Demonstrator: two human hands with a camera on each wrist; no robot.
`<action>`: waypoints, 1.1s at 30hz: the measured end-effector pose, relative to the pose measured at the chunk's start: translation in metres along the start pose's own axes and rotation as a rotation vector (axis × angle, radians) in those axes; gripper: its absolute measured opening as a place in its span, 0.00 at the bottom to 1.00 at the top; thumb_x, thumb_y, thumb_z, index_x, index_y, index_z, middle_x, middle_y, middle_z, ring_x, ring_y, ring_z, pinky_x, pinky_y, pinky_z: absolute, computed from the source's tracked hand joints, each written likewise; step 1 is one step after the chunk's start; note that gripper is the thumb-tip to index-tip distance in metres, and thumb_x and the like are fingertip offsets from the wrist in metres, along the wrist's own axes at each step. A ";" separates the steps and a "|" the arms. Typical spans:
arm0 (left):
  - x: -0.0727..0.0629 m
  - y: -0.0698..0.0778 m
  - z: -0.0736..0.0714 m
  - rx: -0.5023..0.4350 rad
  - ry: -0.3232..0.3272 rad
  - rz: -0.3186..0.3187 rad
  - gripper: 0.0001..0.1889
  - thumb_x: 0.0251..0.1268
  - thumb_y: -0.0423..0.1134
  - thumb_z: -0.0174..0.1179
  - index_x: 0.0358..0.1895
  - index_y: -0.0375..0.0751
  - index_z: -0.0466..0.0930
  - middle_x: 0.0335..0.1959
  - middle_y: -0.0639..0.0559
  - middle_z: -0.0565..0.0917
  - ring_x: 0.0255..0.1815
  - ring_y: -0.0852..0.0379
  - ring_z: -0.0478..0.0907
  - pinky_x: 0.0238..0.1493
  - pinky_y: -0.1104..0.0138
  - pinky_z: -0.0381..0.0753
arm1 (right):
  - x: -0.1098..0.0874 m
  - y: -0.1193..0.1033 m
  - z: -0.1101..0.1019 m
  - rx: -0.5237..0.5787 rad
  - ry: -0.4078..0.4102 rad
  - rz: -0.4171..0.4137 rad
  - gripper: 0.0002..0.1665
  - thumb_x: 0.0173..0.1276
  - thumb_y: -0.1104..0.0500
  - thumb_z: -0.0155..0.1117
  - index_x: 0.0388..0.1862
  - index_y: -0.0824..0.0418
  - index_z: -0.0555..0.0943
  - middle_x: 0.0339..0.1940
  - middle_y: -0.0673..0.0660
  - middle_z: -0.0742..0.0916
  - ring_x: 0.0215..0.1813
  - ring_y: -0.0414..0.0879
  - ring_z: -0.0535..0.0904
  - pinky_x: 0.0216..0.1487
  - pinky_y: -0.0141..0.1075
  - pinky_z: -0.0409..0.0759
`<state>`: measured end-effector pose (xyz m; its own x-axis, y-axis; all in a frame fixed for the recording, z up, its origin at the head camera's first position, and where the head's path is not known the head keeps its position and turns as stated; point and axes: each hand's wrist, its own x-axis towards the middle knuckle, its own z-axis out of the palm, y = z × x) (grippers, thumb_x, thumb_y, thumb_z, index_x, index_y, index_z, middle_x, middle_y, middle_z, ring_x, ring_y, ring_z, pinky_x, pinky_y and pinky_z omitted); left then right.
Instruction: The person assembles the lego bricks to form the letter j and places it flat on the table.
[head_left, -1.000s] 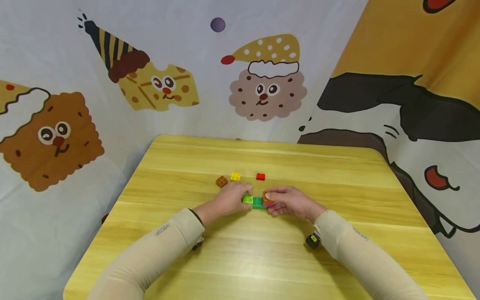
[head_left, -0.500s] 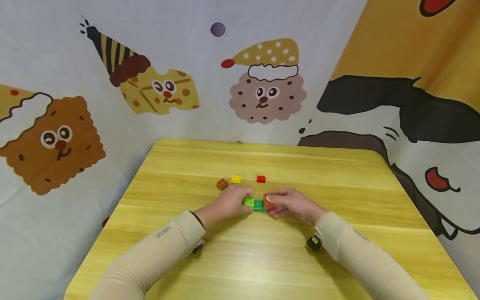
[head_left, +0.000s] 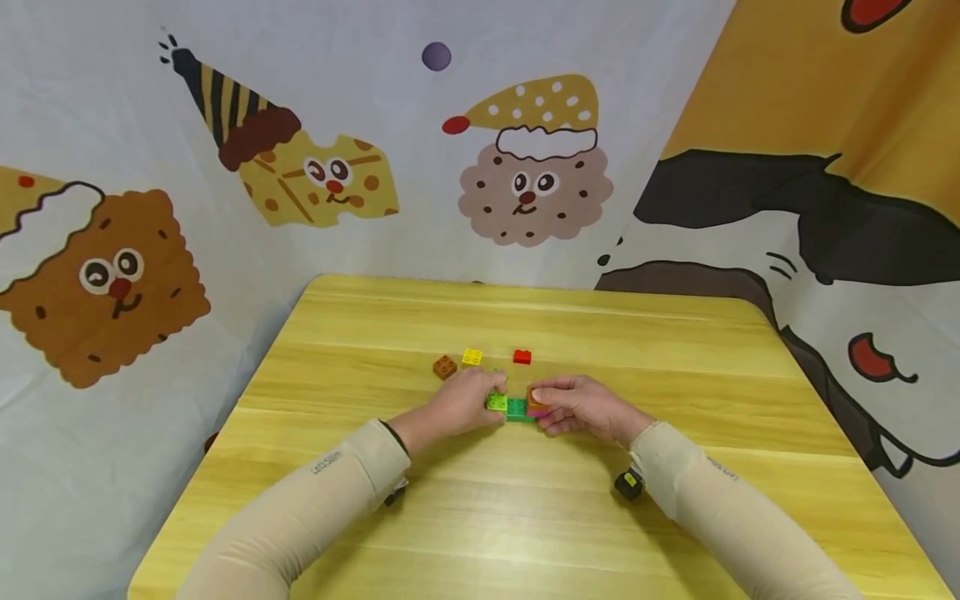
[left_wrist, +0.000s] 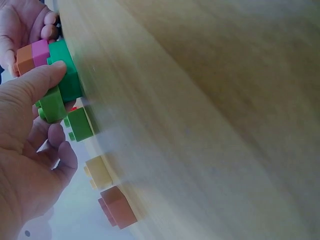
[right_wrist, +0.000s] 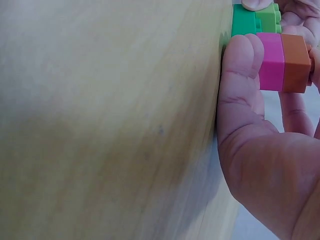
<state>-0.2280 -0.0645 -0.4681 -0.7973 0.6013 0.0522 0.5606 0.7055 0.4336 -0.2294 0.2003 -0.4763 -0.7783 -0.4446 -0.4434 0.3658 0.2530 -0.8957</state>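
Observation:
A long green toy brick (head_left: 517,408) lies on the table between both hands. On its left end sits a light green brick (head_left: 497,402); on the right end a pink brick (right_wrist: 271,61) is topped by an orange-brown brick (right_wrist: 295,63). My left hand (head_left: 465,400) pinches the left end, its thumb on the green brick beside the light green one in the left wrist view. My right hand (head_left: 581,406) grips the orange-brown and pink stack, thumb at the orange-brown brick's top and fingers low along the side.
Beyond the hands lie a loose brown brick (head_left: 445,367), a yellow brick (head_left: 472,357) and a red brick (head_left: 522,357). Another green brick (left_wrist: 80,124) stands just past the left fingers, mostly hidden in the head view. A printed cloth (head_left: 420,242) hangs behind the table (head_left: 480,517).

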 end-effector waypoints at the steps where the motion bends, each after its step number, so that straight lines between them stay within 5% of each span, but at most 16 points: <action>1: 0.000 0.000 0.000 0.002 0.001 0.001 0.17 0.60 0.45 0.81 0.41 0.49 0.80 0.32 0.60 0.83 0.32 0.62 0.72 0.33 0.71 0.71 | 0.000 0.000 0.000 -0.003 -0.002 -0.003 0.38 0.79 0.45 0.68 0.76 0.67 0.74 0.48 0.63 0.93 0.45 0.51 0.92 0.53 0.46 0.91; 33: -0.002 0.002 0.001 0.070 -0.025 -0.031 0.20 0.64 0.49 0.78 0.50 0.48 0.79 0.37 0.56 0.83 0.38 0.59 0.74 0.36 0.68 0.72 | 0.002 0.002 -0.002 -0.002 -0.021 -0.017 0.39 0.79 0.46 0.68 0.77 0.68 0.72 0.47 0.62 0.93 0.44 0.49 0.91 0.52 0.44 0.91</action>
<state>-0.2247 -0.0640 -0.4680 -0.8091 0.5874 0.0164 0.5506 0.7480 0.3706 -0.2313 0.2016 -0.4793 -0.7732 -0.4670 -0.4290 0.3516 0.2473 -0.9029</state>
